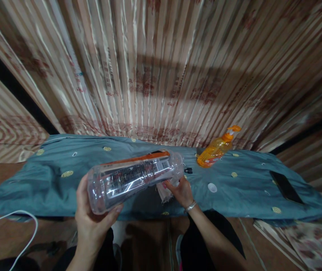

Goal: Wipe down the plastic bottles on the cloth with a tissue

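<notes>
A large clear plastic bottle (134, 178) with an orange-and-dark label lies tilted across my view, held above the bed-like surface. My left hand (93, 210) is closed round its base, the thumb along the lower side. At the neck end, my right hand (182, 192) has its fingers curled, partly hidden behind the bottle. A pale, crumpled cloth (165, 192) shows under those fingers, pressed near the bottle's shoulder. Just beyond the neck sits a small black piece (188, 170), perhaps a clip or cap.
A blue-green patterned sheet (56, 192) covers the surface. An orange pump bottle (214, 150) leans at the back right. Nearby are a white disc (212, 188) and a dark phone (286, 187). A white cable (31, 214) loops at left; striped curtains (161, 75) hang behind.
</notes>
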`<state>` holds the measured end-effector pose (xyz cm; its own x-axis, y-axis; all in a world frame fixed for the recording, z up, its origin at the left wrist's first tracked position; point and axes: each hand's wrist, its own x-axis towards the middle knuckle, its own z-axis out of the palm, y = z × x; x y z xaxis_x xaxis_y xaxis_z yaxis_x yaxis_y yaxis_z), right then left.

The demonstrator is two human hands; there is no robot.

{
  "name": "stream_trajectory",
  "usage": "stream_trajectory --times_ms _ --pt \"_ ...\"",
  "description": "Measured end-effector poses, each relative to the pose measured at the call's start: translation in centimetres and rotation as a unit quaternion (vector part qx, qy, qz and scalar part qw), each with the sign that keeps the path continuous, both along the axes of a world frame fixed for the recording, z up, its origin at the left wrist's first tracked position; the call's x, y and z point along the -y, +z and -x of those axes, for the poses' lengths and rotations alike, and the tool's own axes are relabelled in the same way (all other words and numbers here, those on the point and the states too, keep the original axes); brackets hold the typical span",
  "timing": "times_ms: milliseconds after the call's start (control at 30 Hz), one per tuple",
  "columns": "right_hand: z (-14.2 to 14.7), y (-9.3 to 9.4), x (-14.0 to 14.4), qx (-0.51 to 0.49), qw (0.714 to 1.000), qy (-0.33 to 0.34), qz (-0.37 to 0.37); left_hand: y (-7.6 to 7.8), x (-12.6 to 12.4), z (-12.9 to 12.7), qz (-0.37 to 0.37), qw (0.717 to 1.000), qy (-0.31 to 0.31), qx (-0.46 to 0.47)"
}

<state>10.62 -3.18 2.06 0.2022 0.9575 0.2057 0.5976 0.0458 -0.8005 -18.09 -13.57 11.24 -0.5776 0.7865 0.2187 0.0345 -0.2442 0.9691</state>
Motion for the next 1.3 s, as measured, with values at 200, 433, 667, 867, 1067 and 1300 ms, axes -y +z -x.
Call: stream_trajectory --times_ms 200,433,667,867,1067,1300 --pt "-0.1 -0.4 0.0 0.011 1.0 -0.002 -0.012 0.1 0.0 0.1 0.002 1.0 0.002 -0.007" --pt "-0.3 -0.2 -0.1 0.009 1.0 0.01 -0.003 0.2 0.0 0.2 0.006 1.0 0.003 -0.02" --pt "0.2 0.8 0.1 0.022 1.0 -0.007 0.002 0.3 0.1 0.2 0.01 1.0 0.006 -0.019" --pt "0.3 1.3 0.2 -0.003 1.0 -0.008 -0.007 0.0 0.0 0.4 0.007 0.999 0.007 -0.036" --pt "0.3 1.1 0.2 -0.001 1.0 -0.002 -0.014 0.1 0.0 0.4 0.005 1.0 0.002 -0.028" --pt "0.4 1.5 0.2 0.002 1.0 -0.014 0.009 0.1 0.1 0.3 0.008 1.0 0.003 -0.018"
